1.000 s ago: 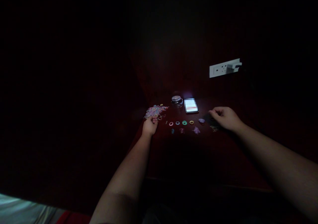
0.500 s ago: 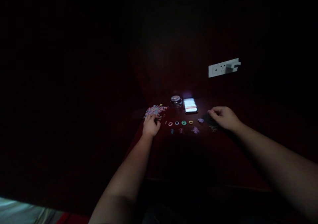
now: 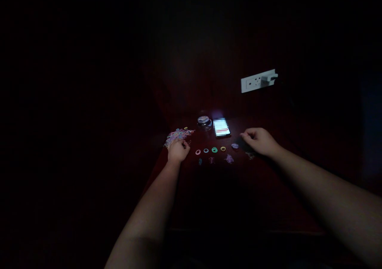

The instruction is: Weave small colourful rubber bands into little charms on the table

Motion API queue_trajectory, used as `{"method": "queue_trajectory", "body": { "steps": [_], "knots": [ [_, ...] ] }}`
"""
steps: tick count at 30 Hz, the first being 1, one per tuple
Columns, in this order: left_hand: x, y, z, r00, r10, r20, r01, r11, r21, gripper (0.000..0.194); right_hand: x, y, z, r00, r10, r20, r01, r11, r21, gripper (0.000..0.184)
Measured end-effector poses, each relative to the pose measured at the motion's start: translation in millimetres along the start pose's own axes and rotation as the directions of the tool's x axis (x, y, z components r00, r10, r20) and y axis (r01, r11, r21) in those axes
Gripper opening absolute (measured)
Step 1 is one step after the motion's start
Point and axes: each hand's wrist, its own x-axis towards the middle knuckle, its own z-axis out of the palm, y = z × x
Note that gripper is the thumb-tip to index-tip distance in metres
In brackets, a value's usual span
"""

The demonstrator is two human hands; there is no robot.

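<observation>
The scene is very dark. My left hand [image 3: 178, 149] rests on a dark red table [image 3: 238, 189] with its fingers curled at the near edge of a heap of small coloured rubber bands [image 3: 176, 135]; what it pinches, if anything, is too small to see. My right hand [image 3: 259, 141] lies further right, fingers bent over a dark flat thing, beside a purple bundle of bands [image 3: 234, 146]. Between the hands runs a row of small coloured rings [image 3: 210, 150], with several tiny bundles [image 3: 229, 158] in front of it.
A lit phone [image 3: 221, 127] lies face up at the back of the table, with a small clear round container [image 3: 204, 122] to its left. A white wall socket [image 3: 258, 81] with a plug in it is mounted behind, to the right. The surroundings are black.
The view has shifted, so everything sits a little further left. My left hand has slid slightly back from the heap toward me. My right hand has hardly moved.
</observation>
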Motion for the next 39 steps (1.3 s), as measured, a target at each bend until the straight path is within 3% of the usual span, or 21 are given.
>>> {"method": "queue_trajectory", "body": {
  "steps": [7, 14, 21, 25, 30, 34, 39],
  "knots": [
    [21.0, -7.1, 13.2, 1.000, 0.015, -0.010, -0.015, 1.000, 0.003, 0.030, 3.3, 9.0, 2.6, 0.999, 0.034, -0.018, -0.034, 0.999, 0.018, 0.040],
    [31.4, -16.6, 22.9, 0.997, 0.052, -0.050, -0.055, 0.997, -0.059, 0.023, 3.9, 8.4, 3.0, 0.998, 0.056, -0.011, -0.056, 0.998, 0.026, 0.038],
    [30.4, -20.6, 23.0, 0.978, 0.170, -0.118, -0.193, 0.958, -0.214, 0.019, 5.3, 12.0, 4.9, 1.000, 0.012, -0.005, -0.012, 0.999, 0.029, 0.037],
    [19.7, -6.7, 9.6, 0.965, 0.228, -0.131, -0.262, 0.885, -0.385, 0.023, 4.7, 8.3, 5.2, 1.000, -0.020, -0.003, 0.020, 1.000, 0.021, 0.038],
    [-0.6, 32.2, -14.6, 0.968, 0.199, -0.155, -0.251, 0.808, -0.533, 0.020, 2.1, 0.6, 10.3, 0.995, -0.073, 0.062, 0.073, 0.997, 0.007, 0.036],
    [-14.1, 64.3, -24.4, 0.985, 0.137, -0.105, -0.171, 0.687, -0.707, 0.020, 1.6, -2.8, 14.5, 0.989, -0.116, 0.086, 0.114, 0.993, 0.027, 0.028],
    [-29.8, 99.9, -20.2, 0.995, -0.079, 0.067, 0.089, 0.331, -0.939, 0.019, -2.2, -17.2, 15.8, 0.957, -0.289, -0.010, 0.289, 0.957, 0.036, 0.014]
  ]
}}
